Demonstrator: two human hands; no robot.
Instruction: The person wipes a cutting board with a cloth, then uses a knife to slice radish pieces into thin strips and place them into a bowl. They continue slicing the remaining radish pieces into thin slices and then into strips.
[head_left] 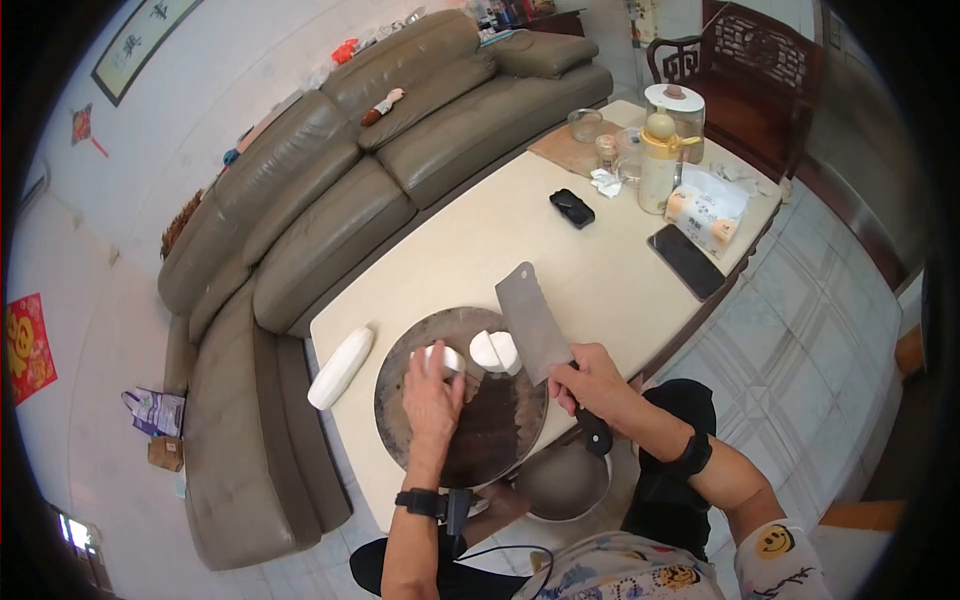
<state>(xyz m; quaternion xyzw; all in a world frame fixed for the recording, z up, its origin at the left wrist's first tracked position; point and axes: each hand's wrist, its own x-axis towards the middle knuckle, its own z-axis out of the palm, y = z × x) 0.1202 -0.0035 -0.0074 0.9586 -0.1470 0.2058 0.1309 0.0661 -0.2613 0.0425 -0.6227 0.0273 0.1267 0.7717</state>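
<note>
A round dark chopping board (480, 430) lies at the near end of the cream table. On its upper part my left hand (433, 392) has its fingers around a white piece (447, 358). Just right of that, two cut white pieces (494, 352) lie side by side. My right hand (592, 382) grips the black handle of a cleaver (533, 318), whose broad blade is raised at the board's right edge, pointing up and left. A long white peeled vegetable (342, 368) rests on the table left of the board.
A metal bowl (563, 484) sits below the table's near edge. Farther along the table are a phone (686, 261), a small black object (572, 208), a tissue pack (707, 208), a yellow-topped bottle (658, 165) and glassware. A grey sofa (330, 230) runs along the left.
</note>
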